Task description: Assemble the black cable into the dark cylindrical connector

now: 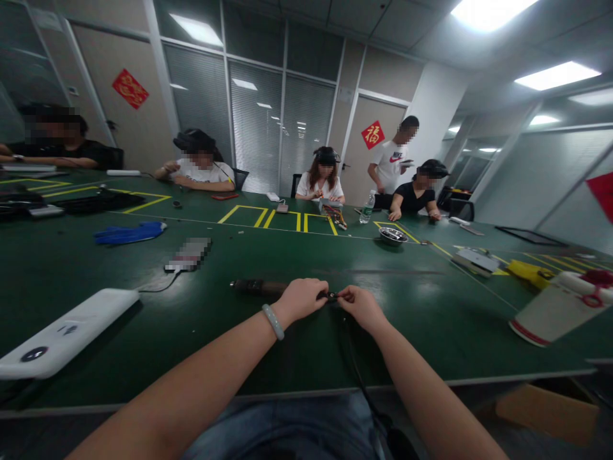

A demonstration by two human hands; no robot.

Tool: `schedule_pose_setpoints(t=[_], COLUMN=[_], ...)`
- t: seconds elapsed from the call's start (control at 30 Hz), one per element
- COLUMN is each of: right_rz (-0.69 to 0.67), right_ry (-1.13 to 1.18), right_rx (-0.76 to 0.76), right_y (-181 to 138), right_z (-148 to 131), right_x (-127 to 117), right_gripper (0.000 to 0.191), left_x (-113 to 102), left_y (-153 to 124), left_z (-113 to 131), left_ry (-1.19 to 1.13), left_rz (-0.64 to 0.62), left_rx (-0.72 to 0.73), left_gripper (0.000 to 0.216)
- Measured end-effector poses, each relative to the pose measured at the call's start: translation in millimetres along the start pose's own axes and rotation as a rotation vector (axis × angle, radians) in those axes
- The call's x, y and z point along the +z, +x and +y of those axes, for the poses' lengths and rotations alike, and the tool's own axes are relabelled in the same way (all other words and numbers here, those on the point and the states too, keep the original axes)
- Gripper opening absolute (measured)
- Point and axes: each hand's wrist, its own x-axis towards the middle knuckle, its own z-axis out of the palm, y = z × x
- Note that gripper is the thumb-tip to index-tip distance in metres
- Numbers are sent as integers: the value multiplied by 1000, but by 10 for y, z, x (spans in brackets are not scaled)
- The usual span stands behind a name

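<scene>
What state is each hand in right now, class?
Left hand: closed on the dark cylindrical tool.
Right hand: fingers pinched together at its end; held part unclear.

A long green table (287, 252) is spreading across the room, with yellow tape (156, 199) marking out shapes on it. Dark chairs (240, 178) are standing along its far side. Behind, tall windows (256, 128) with blinds are running between two pale doors (138, 137), and red paper diamonds (130, 89) are hanging on both. A white pillar (438, 96) is rising beyond. Bright panel lights (558, 76) are glowing in the ceiling (402, 32). The blurry right wall (565, 166) is possibly frosted glass.
</scene>
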Motion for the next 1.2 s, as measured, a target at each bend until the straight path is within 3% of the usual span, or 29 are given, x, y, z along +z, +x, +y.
schedule_pose_setpoints(t=[0.37,0.73,1.2], right_rz=[43,100,-10], right_ry=[-84,-220,-499], right_rx=[-91,-126,-256], right_y=[-31,-60,47], right_z=[-61,-164,-219], right_x=[66,118,57], right_gripper=[15,12,13], left_x=[72,81,116], left_y=[-26,-14,11], left_z=[15,33,-9], left_ry=[51,78,53], left_rz=[67,63,59], left_rx=[78,31,43], left_gripper=[19,12,10])
